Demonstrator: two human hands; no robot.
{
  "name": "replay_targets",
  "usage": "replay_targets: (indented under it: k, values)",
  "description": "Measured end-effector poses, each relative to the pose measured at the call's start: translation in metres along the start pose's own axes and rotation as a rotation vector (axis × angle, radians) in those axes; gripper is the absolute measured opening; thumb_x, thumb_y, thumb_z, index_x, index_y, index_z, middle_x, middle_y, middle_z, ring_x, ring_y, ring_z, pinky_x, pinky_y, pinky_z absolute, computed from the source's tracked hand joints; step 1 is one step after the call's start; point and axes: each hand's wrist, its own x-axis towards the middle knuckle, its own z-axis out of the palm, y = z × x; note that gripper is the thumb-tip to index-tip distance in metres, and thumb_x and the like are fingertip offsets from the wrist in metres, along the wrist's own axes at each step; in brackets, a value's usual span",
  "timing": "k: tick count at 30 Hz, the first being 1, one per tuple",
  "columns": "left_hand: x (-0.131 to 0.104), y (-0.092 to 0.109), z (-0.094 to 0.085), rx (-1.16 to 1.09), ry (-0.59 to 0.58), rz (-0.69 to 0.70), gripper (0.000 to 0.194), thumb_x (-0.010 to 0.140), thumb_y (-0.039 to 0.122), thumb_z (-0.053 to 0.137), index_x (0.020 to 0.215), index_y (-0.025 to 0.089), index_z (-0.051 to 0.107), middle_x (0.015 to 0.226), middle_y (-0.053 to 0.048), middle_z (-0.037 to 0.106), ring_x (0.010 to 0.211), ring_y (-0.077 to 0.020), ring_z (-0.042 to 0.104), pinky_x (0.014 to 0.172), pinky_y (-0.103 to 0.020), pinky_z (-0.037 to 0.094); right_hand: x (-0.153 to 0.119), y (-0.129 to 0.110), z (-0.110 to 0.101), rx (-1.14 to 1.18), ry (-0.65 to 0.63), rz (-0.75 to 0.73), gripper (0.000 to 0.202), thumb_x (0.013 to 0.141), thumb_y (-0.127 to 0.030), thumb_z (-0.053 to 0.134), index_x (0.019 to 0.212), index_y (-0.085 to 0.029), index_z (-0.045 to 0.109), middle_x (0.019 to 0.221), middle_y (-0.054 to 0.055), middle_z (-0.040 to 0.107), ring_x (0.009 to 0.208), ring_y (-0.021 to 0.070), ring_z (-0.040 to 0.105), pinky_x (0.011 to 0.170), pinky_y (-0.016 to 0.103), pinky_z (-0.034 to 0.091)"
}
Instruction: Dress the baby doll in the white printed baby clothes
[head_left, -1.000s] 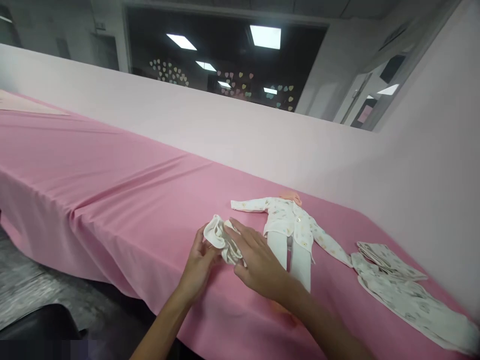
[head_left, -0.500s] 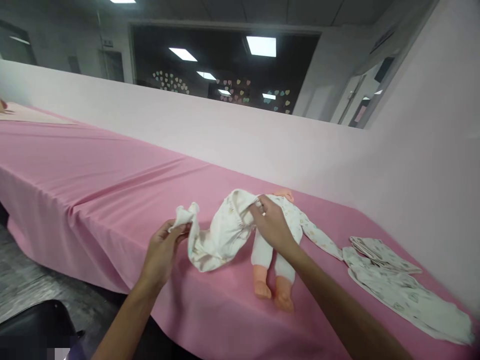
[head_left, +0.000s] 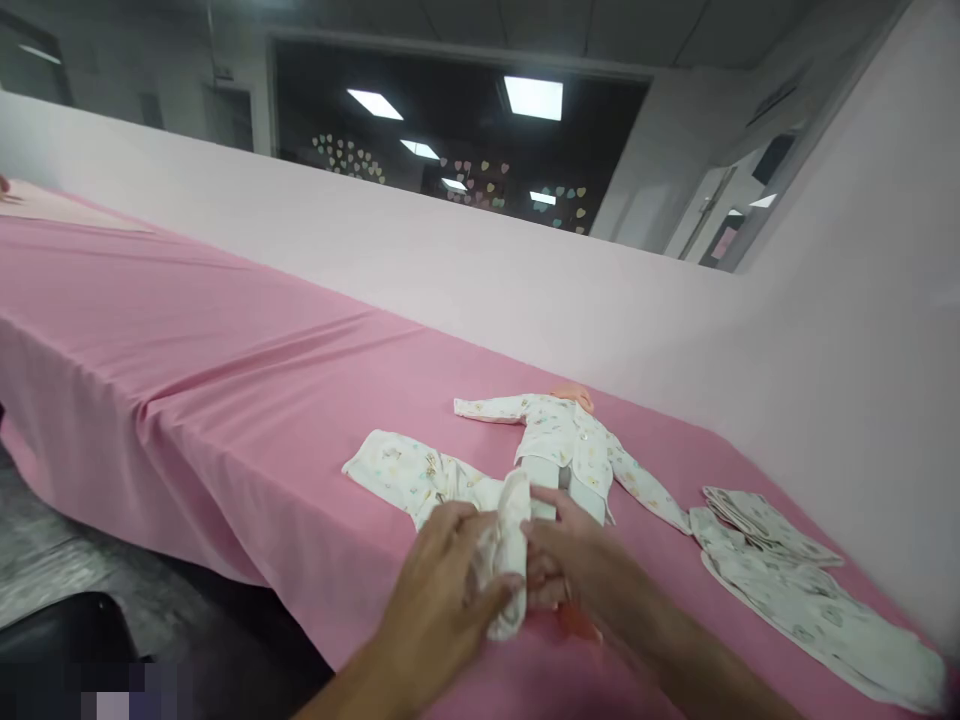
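Observation:
A baby doll (head_left: 574, 398) lies on its back in a white patterned top (head_left: 553, 432), legs toward me. White patterned baby pants (head_left: 401, 468) spread out to the left of its legs, with one end bunched up between my hands. My left hand (head_left: 442, 590) is closed on that bunched fabric, thumb on the near side. From the other side my right hand (head_left: 574, 550) is closed at the bunched opening, over the doll's lower legs. Its fingertips are partly hidden by cloth. Part of an orange foot (head_left: 577, 622) shows blurred beneath my right hand.
Folded patterned baby clothes (head_left: 817, 600) lie to the right near the wall. A pink cloth (head_left: 262, 400) covers the long table. At lower left is a black chair (head_left: 67, 640). A white wall with a window (head_left: 457, 130) runs behind.
Both hands have come together low by the doll's legs. The pants, earlier held up and stretched between them, now lie partly on the table with one end bunched up.

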Motion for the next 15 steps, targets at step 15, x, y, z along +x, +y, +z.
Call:
replay_targets:
  k: [15]
  values:
    - [-0.003,0.011,0.002,-0.423,-0.095,-0.154,0.04,0.085,0.027,0.061,0.124,0.03,0.05,0.105,-0.002,0.062,0.09,-0.0183,0.057,0.079,-0.029,0.045,0.004,-0.008,0.004,-0.776,0.168,-0.204,0.017,0.081,-0.014,0.039,0.066,-0.021,0.035,0.061,-0.004,0.043,0.057,0.0118,0.04,0.05,0.024,0.031]
